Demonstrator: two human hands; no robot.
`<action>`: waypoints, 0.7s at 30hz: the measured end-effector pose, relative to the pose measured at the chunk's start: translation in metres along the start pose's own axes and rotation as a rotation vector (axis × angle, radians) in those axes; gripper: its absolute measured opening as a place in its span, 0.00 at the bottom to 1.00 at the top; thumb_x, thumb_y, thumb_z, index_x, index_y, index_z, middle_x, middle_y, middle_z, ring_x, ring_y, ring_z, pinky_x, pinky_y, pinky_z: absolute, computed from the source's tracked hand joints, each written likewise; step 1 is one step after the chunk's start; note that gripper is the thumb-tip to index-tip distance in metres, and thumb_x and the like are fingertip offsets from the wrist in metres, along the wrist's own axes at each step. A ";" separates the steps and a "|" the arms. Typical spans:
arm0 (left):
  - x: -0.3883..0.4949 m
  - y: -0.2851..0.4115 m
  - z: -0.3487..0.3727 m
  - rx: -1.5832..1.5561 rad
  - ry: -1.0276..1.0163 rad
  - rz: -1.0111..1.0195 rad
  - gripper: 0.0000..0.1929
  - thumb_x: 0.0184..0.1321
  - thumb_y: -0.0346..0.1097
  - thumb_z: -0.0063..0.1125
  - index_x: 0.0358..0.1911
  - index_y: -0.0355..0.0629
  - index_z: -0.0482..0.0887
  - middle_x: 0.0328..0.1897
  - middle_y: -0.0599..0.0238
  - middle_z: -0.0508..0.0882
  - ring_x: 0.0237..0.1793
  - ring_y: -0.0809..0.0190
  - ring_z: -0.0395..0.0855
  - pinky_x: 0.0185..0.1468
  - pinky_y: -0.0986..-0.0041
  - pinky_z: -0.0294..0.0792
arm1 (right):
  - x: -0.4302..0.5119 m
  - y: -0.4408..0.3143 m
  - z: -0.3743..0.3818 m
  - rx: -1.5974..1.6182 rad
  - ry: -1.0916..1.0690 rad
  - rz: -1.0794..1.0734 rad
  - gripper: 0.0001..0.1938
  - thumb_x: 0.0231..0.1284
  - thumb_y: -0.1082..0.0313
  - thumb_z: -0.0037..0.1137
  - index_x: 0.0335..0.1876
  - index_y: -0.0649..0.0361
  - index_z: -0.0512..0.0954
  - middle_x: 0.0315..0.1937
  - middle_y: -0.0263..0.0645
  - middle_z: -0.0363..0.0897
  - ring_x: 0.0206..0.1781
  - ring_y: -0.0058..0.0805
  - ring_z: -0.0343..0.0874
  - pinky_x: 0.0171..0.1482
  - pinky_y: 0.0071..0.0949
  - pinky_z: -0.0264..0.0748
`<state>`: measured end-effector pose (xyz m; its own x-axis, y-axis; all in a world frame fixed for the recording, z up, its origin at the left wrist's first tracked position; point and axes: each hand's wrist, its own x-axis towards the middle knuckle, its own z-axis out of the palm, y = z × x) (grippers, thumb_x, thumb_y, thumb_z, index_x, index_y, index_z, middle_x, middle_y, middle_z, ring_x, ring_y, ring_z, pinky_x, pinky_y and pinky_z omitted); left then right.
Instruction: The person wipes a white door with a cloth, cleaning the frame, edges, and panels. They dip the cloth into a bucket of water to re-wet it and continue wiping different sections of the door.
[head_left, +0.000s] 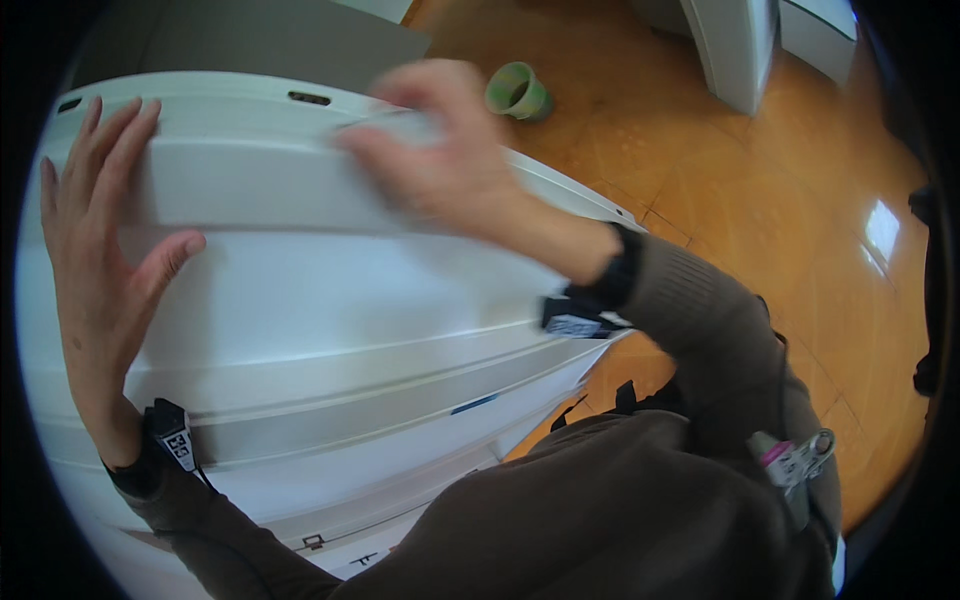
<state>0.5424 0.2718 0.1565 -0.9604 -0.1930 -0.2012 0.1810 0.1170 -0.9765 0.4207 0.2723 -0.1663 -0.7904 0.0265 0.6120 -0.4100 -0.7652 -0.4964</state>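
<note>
A large white moulded panel (315, 285), glossy and with long stepped ridges, lies before me. Its far rim has slots cut in it. My left hand (105, 202) rests flat on the panel's left part, fingers spread and thumb out, with nothing in it. Over the far rim, my right hand (442, 150) is blurred by motion. Its thumb and fingers are curled around a pale, flat-looking thing (416, 127), too blurred to name. Whether that thing touches the panel is hard to see. Both wrists wear black bands with small devices.
A green plastic cup (517, 90) with something dark inside stands on the shiny orange tiled floor (720, 172) beyond the panel. A grey surface (247, 45) lies past the far rim. White moulded parts (735, 52) stand at the upper right. More white panel edges (420, 480) show nearest my body.
</note>
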 end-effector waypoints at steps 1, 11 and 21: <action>0.001 0.001 -0.005 -0.004 0.029 0.015 0.44 0.55 0.69 0.62 0.74 0.61 0.65 0.78 0.62 0.66 0.78 0.50 0.59 0.78 0.44 0.51 | 0.016 -0.020 0.027 -0.029 -0.070 -0.049 0.20 0.51 0.56 0.74 0.42 0.56 0.75 0.38 0.40 0.73 0.45 0.38 0.73 0.50 0.35 0.70; 0.044 0.067 -0.007 -0.105 -0.172 0.098 0.42 0.50 0.57 0.70 0.72 0.58 0.69 0.74 0.64 0.71 0.78 0.56 0.59 0.83 0.48 0.36 | -0.040 0.035 -0.038 0.074 -0.256 0.254 0.07 0.66 0.65 0.48 0.38 0.60 0.75 0.37 0.42 0.74 0.44 0.41 0.71 0.51 0.37 0.69; 0.065 0.086 -0.022 -0.320 -0.150 0.094 0.36 0.52 0.56 0.71 0.66 0.59 0.76 0.69 0.66 0.75 0.75 0.56 0.64 0.81 0.50 0.40 | -0.181 0.147 -0.213 -0.401 -0.329 1.325 0.14 0.70 0.59 0.46 0.40 0.64 0.76 0.37 0.49 0.76 0.42 0.45 0.76 0.50 0.40 0.73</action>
<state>0.4910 0.2910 0.0610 -0.8964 -0.3052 -0.3213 0.1688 0.4353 -0.8843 0.4067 0.2925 -0.4810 -0.5679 -0.7449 -0.3501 0.3945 0.1270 -0.9101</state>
